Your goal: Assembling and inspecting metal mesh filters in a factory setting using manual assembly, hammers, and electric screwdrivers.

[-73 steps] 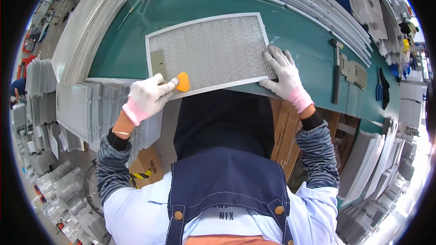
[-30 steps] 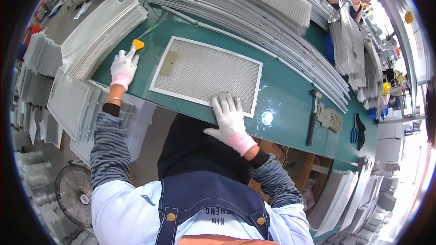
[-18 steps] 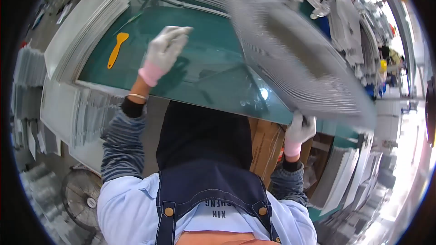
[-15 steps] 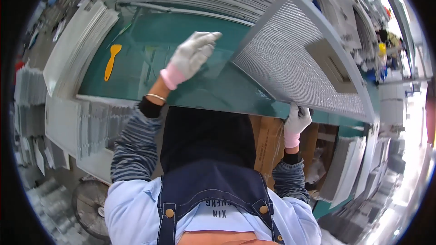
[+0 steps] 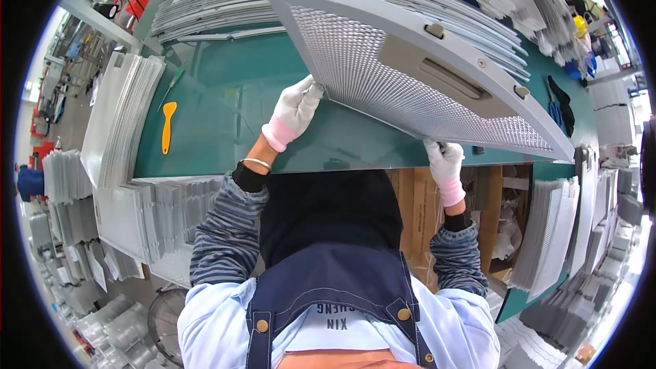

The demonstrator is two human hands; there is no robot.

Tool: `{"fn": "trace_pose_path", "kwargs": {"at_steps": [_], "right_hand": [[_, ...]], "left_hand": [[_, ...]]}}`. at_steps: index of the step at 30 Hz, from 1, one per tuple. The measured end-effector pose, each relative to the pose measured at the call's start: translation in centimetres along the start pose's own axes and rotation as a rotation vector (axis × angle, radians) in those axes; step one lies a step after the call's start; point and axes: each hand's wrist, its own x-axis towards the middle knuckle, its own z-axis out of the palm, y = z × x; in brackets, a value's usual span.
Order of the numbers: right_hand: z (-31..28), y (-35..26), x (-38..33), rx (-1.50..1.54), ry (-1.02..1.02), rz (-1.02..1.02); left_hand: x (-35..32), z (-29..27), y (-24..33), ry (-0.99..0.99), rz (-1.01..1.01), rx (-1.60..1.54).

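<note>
A framed metal mesh filter panel (image 5: 345,51) stands tilted over the green bench, with a brown latch plate (image 5: 437,75) set into its mesh. My left hand (image 5: 294,113), in a white glove with a pink cuff, is closed on the panel's lower left edge. Gloved the same way, my right hand (image 5: 445,171) grips the lower edge nearer the right side, fingers partly behind the frame. A yellow scraper (image 5: 169,128) lies on the bench to the left, beside a thin green-handled tool (image 5: 173,82).
Stacked filter panels (image 5: 219,3) run along the back of the green bench (image 5: 225,109). More panels lean at the left (image 5: 123,116) and stand at the lower right (image 5: 543,239). Cardboard boxes (image 5: 413,212) sit under the front edge. A black-and-blue tool (image 5: 560,106) lies far right.
My left hand has moved from open above the bench to a grip on the panel's lower left edge. The panel has turned and stands higher. My right hand still holds its lower edge.
</note>
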Motion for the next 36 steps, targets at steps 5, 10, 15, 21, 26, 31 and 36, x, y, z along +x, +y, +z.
{"fn": "trace_pose_path", "kwargs": {"at_steps": [5,10,15,21,26,31,36], "right_hand": [[0.6,0.7,0.8,-0.025,-0.109,0.106],[2.9,-1.1,2.2,-0.146,-0.187,0.119],[4.5,-3.6,2.5,-0.484,0.039,-0.097],[3.3,-9.3,-1.2,-0.855,-0.071,-0.877],[7.4,-8.9,-4.1,-0.679,-0.628,-0.653],[8.9,-7.2,-0.7,-0.582,-0.327,-0.457],[6.9,-2.2,1.7,-0.794,-0.195,-0.282]], "left_hand": [[0.1,-0.7,1.5,0.028,-0.017,0.006],[-1.3,-2.7,3.4,0.097,0.077,0.065],[-2.7,-8.7,3.8,0.220,-0.040,0.202],[-9.2,-24.0,-2.1,0.581,-0.616,1.298],[-3.4,-28.7,-6.7,0.317,-0.570,1.399],[-2.3,-34.0,-9.6,0.363,-0.924,1.259],[0.9,-26.4,-7.9,0.102,-0.783,1.108]]}}
